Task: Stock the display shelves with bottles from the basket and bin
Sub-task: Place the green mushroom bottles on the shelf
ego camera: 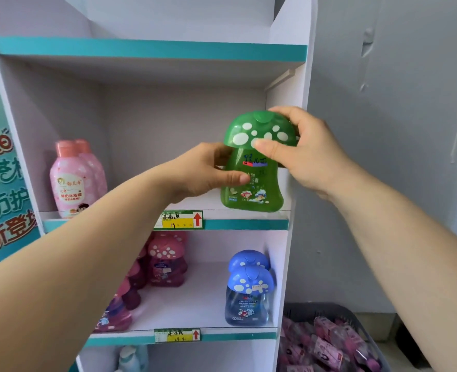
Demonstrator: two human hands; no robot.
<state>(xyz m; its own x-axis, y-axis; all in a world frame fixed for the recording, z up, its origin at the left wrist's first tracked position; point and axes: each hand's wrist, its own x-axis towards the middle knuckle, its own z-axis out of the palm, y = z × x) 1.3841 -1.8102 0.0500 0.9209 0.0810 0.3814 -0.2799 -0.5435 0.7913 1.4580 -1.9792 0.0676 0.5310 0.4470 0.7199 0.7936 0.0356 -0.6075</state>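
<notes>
A green mushroom-shaped bottle (253,178) with a white-spotted cap stands at the right end of the middle shelf (246,224), tilted slightly. My left hand (208,171) grips its body from the left, thumb across the label. My right hand (305,154) holds the cap from the right, thumb on its front. At the bottom right, a grey basket (356,315) holds several pink packaged bottles (326,345).
Two pink bottles (74,178) stand at the left of the same shelf. The shelf below carries pink mushroom bottles (165,261) and two blue ones (249,288). The top shelf (152,51) shows nothing on it. A teal poster (2,183) hangs left; a grey wall is on the right.
</notes>
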